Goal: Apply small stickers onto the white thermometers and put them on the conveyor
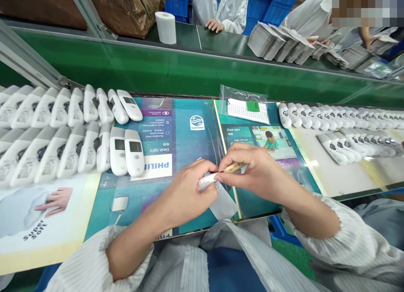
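Observation:
My left hand (pixel 192 189) is closed around a small white handheld device (pixel 207 181), whose shape matches the digital thermometers on the table; the fingers cover most of it. My right hand (pixel 257 168) pinches a slim tan tool (pixel 233 167) with dark markings, its tip pointing left at the device. The right thumb also touches the device's end. Beneath both hands lies a pale translucent sheet (pixel 224 203) bearing small marks. To the left, thermometers with small grey screens (pixel 135 153) stand in two rows.
More white thermometers (pixel 315 117) line the right side in two rows. A clear bag with a dotted label sheet (pixel 246 111) lies near the back. Behind the green barrier (pixel 189 73) are a white paper roll (pixel 166 27), stacked grey leaflets (pixel 274 41) and co-workers' hands (pixel 214 25).

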Tool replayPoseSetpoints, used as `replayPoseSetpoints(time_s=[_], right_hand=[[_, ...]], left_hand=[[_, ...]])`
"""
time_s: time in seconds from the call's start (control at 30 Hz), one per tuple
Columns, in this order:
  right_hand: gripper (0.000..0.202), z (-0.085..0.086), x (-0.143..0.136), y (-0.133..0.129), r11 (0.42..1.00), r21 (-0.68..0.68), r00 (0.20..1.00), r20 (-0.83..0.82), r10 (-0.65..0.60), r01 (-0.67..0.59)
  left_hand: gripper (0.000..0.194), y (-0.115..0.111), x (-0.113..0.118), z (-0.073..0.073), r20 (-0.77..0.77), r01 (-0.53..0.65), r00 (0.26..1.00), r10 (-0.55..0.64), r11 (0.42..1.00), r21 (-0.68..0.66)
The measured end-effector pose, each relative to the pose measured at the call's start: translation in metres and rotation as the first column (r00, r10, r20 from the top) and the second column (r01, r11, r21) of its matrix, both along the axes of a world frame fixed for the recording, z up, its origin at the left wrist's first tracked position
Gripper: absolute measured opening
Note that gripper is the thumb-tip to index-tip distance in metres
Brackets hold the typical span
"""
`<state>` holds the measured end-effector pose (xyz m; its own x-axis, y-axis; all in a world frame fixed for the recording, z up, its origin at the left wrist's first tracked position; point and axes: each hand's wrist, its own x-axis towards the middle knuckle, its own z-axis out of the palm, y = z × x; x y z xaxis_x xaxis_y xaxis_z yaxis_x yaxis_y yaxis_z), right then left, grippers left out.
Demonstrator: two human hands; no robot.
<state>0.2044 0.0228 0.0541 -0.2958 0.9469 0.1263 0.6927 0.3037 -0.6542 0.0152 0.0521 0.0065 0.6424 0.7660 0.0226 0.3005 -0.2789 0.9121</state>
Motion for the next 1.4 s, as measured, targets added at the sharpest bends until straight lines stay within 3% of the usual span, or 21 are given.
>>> replayPoseSetpoints(time_s=[0.8,1.4], right_hand=[[0.006,0.0033,0.0029,0.0021,0.998,-0.031,0.994,0.09,0.057,-0.054],[0.005,0.0075,0.0043,0.0024,0.994,0.018,0.978,0.181,0.106,-0.111]], left_hand=[[0.015,-0.0001,-0.0006,-0.0007,-0.013,0.045,0.999,-0.045,0.999,0.024],[0.015,-0.0012,-0.0027,-0.0025,-0.009,0.103,0.995,-0.103,0.992,0.072]])
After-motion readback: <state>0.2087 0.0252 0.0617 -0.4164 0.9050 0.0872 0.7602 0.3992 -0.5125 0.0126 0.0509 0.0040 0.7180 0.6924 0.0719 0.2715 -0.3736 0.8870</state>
